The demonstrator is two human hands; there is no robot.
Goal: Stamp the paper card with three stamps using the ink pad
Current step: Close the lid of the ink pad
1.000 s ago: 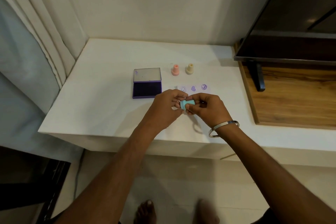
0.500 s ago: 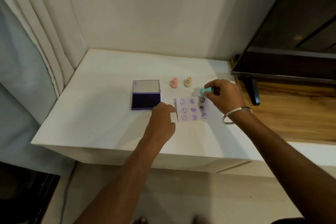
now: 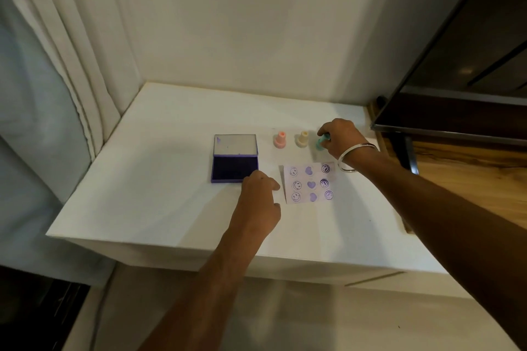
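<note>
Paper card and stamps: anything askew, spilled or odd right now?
Nothing serious. The paper card lies slightly rotated against the ink pad, whose lid is open with small purple smudges inside. The teal stamp is tilted in the right hand. No spill visible.

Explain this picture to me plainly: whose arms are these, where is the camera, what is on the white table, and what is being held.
No machine here: a person's two bare arms, filmed by a camera worn on their head, looking down. On the white table lie an open purple ink pad, a pink stamp, a cream stamp and a paper card bearing nine purple prints. The right hand grips a teal stamp beside the cream one. The left hand holds nothing, near the ink pad.
</note>
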